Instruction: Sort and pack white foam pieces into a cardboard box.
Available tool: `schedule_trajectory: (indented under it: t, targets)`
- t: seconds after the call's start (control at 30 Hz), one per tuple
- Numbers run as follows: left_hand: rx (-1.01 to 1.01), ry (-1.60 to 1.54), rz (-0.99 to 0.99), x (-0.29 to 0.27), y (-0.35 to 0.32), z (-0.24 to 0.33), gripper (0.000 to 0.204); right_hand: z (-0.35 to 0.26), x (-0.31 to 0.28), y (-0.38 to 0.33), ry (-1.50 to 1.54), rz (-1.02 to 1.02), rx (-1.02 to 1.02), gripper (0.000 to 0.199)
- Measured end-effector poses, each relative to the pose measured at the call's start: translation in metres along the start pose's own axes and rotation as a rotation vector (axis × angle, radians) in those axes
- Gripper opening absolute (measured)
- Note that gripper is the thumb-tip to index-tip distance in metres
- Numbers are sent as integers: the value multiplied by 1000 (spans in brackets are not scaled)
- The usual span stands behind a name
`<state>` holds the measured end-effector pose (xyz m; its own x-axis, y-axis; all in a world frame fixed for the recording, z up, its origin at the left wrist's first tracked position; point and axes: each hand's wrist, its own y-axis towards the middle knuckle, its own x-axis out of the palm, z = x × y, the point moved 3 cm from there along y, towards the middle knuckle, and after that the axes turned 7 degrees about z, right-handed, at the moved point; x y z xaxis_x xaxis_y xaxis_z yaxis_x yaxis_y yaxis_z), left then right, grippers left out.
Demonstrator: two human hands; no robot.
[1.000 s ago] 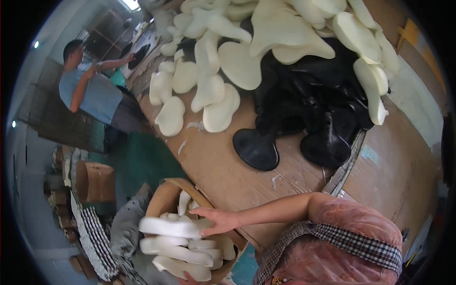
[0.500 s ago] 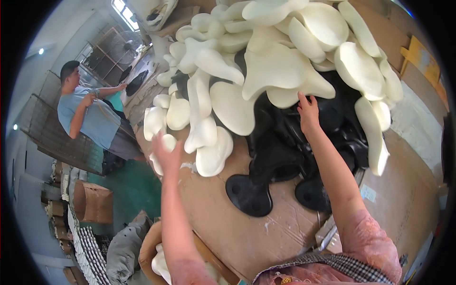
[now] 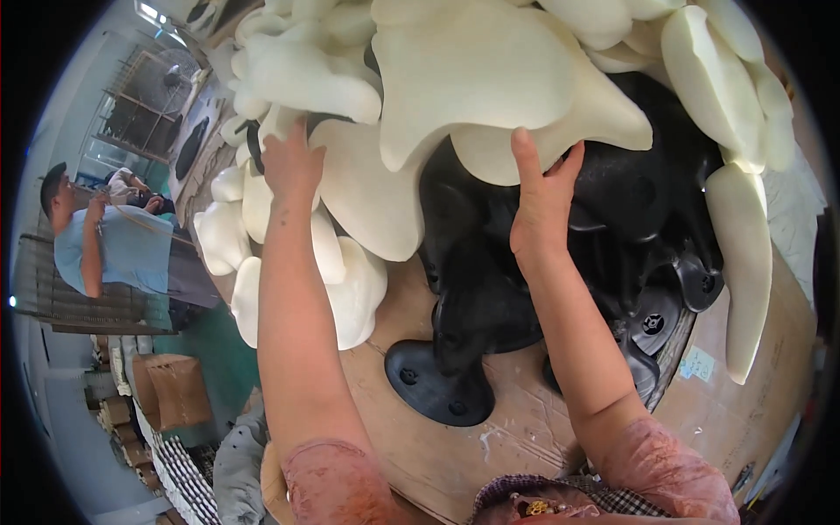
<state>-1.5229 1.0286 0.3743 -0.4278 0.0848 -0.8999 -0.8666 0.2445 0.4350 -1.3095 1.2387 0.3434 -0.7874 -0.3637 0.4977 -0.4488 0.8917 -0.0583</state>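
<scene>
Both your bare forearms reached up from the lower edge, well apart, over a cardboard-covered table [image 3: 525, 424]. Your left hand [image 3: 295, 162] stretched forward with its back showing, at the left part of a heap of cream foam pieces. A rounded foam pad [image 3: 372, 197] lay just to its right. Its fingertips were partly hidden, so whether it gripped anything could not be told. Your right hand [image 3: 544, 197] was raised, thumb and fingers parted in a V, at the near edge of a saddle-shaped foam pad [image 3: 488, 159]. That pad lay beyond your palm, partly under a larger foam pad [image 3: 472, 70], above black moulded shells [image 3: 477, 302]; whether you gripped it could not be told.
</scene>
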Motion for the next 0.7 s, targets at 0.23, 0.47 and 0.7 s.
schedule_trajectory:
  t: [0.23,0.47,0.7]
  targets:
    - [60,3,-120,18,12,-19,25,19,11,-4,-19,28,47,99]
    - [50,-197,103,-18,-34,-24,16,18,0,-2,13,77,21,87]
    - [28,-602,306,-91,-121,4,13,9,-17,-89,-182,-279,-262,80]
